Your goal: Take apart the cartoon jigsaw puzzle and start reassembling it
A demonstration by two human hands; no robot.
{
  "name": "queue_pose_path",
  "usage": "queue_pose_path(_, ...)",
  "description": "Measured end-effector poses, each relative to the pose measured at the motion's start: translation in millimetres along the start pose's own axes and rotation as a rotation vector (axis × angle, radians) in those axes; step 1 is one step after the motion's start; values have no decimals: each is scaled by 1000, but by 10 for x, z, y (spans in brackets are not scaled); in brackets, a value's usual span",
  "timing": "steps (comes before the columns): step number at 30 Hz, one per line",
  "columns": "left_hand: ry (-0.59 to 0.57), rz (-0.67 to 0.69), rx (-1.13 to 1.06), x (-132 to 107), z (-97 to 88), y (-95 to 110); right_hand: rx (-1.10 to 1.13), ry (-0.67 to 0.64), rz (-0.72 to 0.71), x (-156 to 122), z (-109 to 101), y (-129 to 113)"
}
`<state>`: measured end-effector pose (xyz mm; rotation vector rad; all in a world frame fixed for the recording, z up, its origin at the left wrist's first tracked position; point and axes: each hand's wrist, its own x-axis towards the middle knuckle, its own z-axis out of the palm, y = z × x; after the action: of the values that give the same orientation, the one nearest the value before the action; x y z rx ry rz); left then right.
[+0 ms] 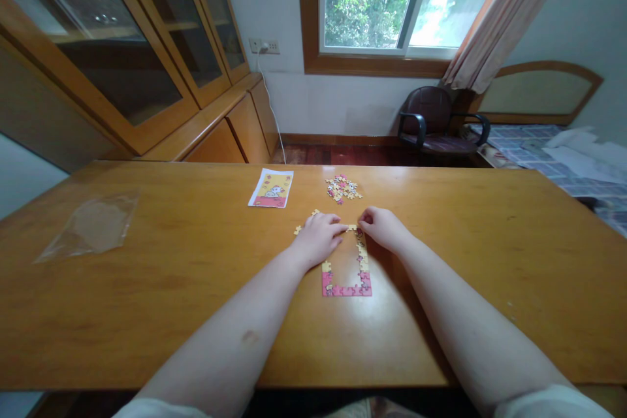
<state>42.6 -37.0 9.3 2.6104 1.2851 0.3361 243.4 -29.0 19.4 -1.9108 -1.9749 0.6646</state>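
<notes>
A partly built jigsaw frame (349, 277), yellow at the sides and pink along the bottom, lies on the wooden table (196, 274). My left hand (319, 235) rests on the frame's top left corner with fingers stretched towards a small piece at the top edge (351, 228). My right hand (381, 225) is curled, fingertips pinched at the top right corner of the frame. A few loose yellow pieces (298, 230) lie just left of my left hand. A heap of loose pieces (342, 188) sits behind both hands.
A picture card (271, 188) lies behind my left hand. A clear plastic bag (93, 225) lies at the table's left. Beyond the table are wooden cabinets (147, 65), a dark armchair (435, 121), a window and a bed (563, 150).
</notes>
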Motion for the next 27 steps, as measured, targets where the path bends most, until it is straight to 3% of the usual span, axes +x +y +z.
queue_pose_path(27,15,-31,6,-12,-8,-22,-98,6,63,12,90,-49)
